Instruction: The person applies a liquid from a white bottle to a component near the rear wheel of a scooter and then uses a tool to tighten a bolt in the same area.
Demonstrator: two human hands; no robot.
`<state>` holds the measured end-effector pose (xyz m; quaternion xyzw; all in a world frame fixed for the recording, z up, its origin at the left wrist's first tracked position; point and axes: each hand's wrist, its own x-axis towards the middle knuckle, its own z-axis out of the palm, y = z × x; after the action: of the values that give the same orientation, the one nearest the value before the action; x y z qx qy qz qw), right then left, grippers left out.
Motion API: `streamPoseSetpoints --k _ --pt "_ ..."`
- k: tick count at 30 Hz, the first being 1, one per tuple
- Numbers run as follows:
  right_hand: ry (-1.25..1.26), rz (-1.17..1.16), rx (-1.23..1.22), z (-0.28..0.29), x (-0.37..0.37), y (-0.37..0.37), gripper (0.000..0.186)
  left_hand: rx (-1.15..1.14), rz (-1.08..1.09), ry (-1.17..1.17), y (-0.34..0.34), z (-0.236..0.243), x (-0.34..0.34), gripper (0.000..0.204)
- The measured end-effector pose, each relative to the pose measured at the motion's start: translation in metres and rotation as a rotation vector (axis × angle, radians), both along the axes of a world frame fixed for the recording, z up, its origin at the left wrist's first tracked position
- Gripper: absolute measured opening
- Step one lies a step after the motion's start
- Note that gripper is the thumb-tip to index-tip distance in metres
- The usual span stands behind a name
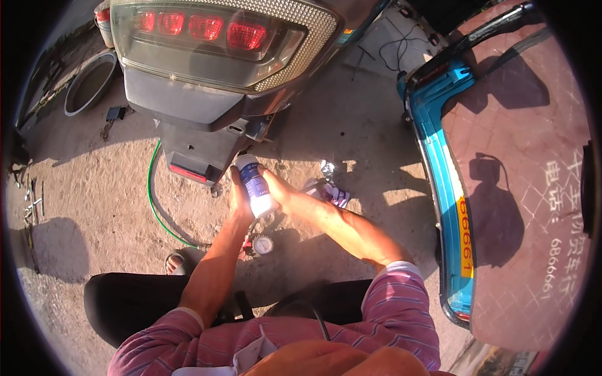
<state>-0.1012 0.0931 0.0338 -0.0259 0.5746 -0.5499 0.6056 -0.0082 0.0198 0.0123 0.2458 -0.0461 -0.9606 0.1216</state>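
A white bottle (254, 182) with a blue-purple label is gripped between my two hands, below the tail of a dark vehicle. My left hand (238, 195) wraps its left side, and my right hand (278, 189) closes round its right side. The bottle tilts slightly, and sunlight glares off its lower end. Close above it is the vehicle's grey rear mudguard (194, 147), with a red reflector (191, 173). Whether the bottle's top touches the vehicle, I cannot tell. Crumpled purple and silver packaging (331, 192) lies on the ground right of my hands.
A round pressure gauge (262, 245) with red fittings lies between my forearms, and a green hose (151, 188) curves nearby. Red tail lights (204, 27) overhang. A turquoise-framed panel (453, 163) stands at right. A grey basin (91, 84) and scattered tools (32, 203) are at left.
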Motion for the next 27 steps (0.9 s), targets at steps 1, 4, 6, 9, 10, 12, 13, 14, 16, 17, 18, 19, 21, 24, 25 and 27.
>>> streamPoseSetpoints --k 1,4,6,9,10,12,13,14,16,17,18,19,21,24,25,27 --pt "0.000 -0.001 -0.002 -0.001 0.000 -0.001 0.062 -0.037 0.041 -0.056 0.000 -0.003 -0.001 0.069" --pt "-0.216 0.083 -0.055 0.001 -0.004 0.001 0.057 -0.030 0.102 -0.111 0.004 -0.004 -0.004 0.075" --pt "-0.331 0.108 -0.044 0.002 -0.012 0.003 0.054 -0.348 0.091 -0.374 0.003 -0.011 -0.008 0.076" --pt "-0.242 0.113 -0.014 0.005 -0.010 -0.005 0.055 -0.452 0.033 -0.359 -0.008 -0.038 -0.003 0.072" --pt "-0.125 0.121 0.043 0.017 -0.003 -0.013 0.056 -0.484 0.030 -0.407 -0.014 -0.048 0.002 0.071" --pt "-0.037 0.126 0.140 0.028 -0.002 -0.003 0.059 -0.406 0.051 -0.313 -0.007 -0.039 0.001 0.065" --pt "0.007 0.123 0.149 0.025 -0.001 0.003 0.051 -0.395 0.033 -0.334 -0.002 -0.021 0.002 0.063" --pt "0.060 0.136 0.177 0.020 0.002 0.000 0.042 -0.362 0.030 -0.350 -0.004 -0.017 0.008 0.061" --pt "0.062 0.200 0.138 0.011 0.001 0.004 0.044 -0.320 0.006 -0.360 -0.002 -0.009 0.013 0.061" --pt "0.158 0.208 0.121 0.012 0.004 0.006 0.046 -0.385 0.004 -0.428 0.002 0.001 0.014 0.056" --pt "0.257 0.219 0.096 0.019 0.007 0.004 0.047 -0.456 0.007 -0.496 0.002 0.015 0.016 0.053" --pt "0.190 0.206 0.137 0.030 0.010 0.001 0.050 -0.461 -0.021 -0.512 -0.001 0.018 0.021 0.049" --pt "0.121 0.249 0.133 0.025 0.007 -0.002 0.057 -0.457 -0.035 -0.562 -0.007 0.017 0.020 0.055" --pt "-0.033 0.292 0.181 0.025 -0.002 -0.004 0.066 -0.462 -0.070 -0.583 -0.009 0.011 0.012 0.058" --pt "-0.029 0.221 0.130 0.018 -0.003 -0.004 0.067 -0.433 -0.038 -0.549 -0.007 0.015 0.007 0.051" --pt "-0.056 0.157 0.032 0.011 -0.007 -0.004 0.070 -0.393 0.032 -0.470 -0.003 0.014 -0.001 0.046"
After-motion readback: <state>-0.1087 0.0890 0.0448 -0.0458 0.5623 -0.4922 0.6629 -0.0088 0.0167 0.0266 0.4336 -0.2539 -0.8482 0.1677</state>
